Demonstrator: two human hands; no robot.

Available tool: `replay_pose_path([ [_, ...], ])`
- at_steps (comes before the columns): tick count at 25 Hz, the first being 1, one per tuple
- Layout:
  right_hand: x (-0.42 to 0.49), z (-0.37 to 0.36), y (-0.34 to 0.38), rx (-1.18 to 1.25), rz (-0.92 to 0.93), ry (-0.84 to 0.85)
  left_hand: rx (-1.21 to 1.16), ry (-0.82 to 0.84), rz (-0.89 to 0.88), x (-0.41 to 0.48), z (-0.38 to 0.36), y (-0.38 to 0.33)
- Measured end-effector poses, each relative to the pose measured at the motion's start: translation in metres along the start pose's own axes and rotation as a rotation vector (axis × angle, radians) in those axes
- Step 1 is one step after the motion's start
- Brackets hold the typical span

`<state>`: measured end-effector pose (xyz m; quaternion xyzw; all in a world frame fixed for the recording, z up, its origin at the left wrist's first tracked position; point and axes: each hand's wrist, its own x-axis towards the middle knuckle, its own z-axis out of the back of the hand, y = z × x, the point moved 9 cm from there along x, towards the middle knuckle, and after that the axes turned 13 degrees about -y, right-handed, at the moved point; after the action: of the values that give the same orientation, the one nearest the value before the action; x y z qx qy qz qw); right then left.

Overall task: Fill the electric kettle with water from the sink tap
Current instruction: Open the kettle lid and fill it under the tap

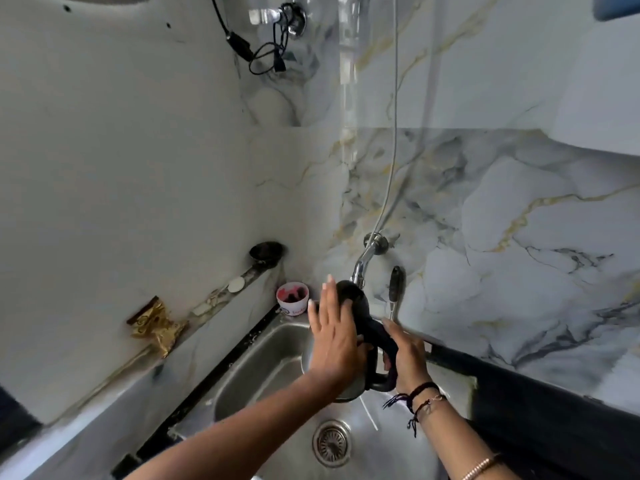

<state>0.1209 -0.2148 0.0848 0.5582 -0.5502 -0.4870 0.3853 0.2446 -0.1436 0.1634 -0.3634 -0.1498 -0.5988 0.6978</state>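
Two hands are on the electric kettle (349, 344), which hangs in the air over the far end of the steel sink (263, 368), just under the spout of the wall-mounted tap (363, 265). The kettle's black lid (353, 292) stands tipped up, its top almost touching the tap's end. The right hand (407, 358) is wrapped tight around the black handle (375, 362), fingers curled through the loop. The left hand (332, 337) lies flat and spread against the near side of the kettle's body, fingers straight and pointing up, gripping nothing, only pressed against it. I can't make out any water running from the spout. Thread bracelets (420, 398) circle the right wrist, and a thin bangle (481, 467) sits further up that arm.

Below the kettle, the round drain strainer (331, 443) sits in the sink's floor toward the near edge. At the sink's far left corner stands a small white tub (292, 299) with something red and dark inside. Along the narrow ledge by the left wall lie a crumpled gold wrapper (157, 325), a small white disc (236, 285) and, at the far end, a dark shallow pan (266, 252). A black-handled utensil (394, 289) leans upright against the marble-patterned wall (519, 209) just right of the tap. A thin white hose (394, 133) rises from the tap's base up the wall, and black cables (270, 46) dangle in a tangle high on the wall.
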Motion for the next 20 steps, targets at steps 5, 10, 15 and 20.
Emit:
replay_pose_path([
  [5, 0.021, -0.027, -0.03, 0.076, -0.089, -0.001, 0.331, 0.1, -0.584, 0.004, -0.03, -0.016],
  [10, 0.054, -0.014, -0.079, 0.008, -0.165, -0.071, 0.277, 0.176, -0.71, -0.005, -0.064, -0.024],
  [15, 0.077, -0.002, -0.101, 0.006, -0.058, -0.003, 0.014, 0.144, -0.383, 0.001, -0.077, -0.027],
  [20, 0.099, 0.003, -0.145, 0.178, -0.34, -0.072, -0.171, -0.051, 0.251, 0.051, -0.074, 0.033],
])
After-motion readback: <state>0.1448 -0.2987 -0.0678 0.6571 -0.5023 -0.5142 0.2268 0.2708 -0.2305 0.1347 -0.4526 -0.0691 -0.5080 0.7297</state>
